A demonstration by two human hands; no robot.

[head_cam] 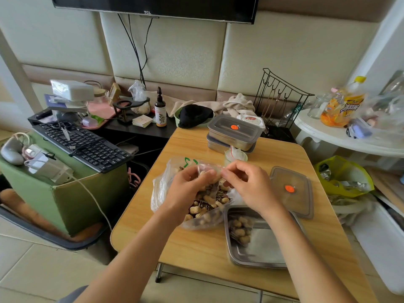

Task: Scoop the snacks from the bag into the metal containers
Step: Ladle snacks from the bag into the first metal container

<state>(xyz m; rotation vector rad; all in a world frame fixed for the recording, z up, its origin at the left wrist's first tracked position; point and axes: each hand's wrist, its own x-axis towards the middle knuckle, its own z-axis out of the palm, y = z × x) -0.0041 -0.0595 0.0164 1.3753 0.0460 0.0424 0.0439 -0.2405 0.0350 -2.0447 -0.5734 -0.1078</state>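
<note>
Both the left hand (188, 190) and right hand (249, 187) pinched the top of the snack bag (161, 185), I saw. It lay just left of the open metal container (265, 250) holding some peanuts (240, 231)

both hands (188, 189) (249, 184) pinch snack bag (161, 186) rim beside open metal container (262, 248) on table (196, 243).

The table (196, 248) looks like wood-grain laminate, smooth and faintly glossy. The bag (160, 184) is thin clear plastic, crinkled and shiny, around rough, matt-shelled peanuts (206, 199). The open container (264, 248) is smooth metal with a dull sheen. The lid (297, 200) beside it is smoky translucent plastic. The keyboard (87, 145) is matt black plastic.
</note>
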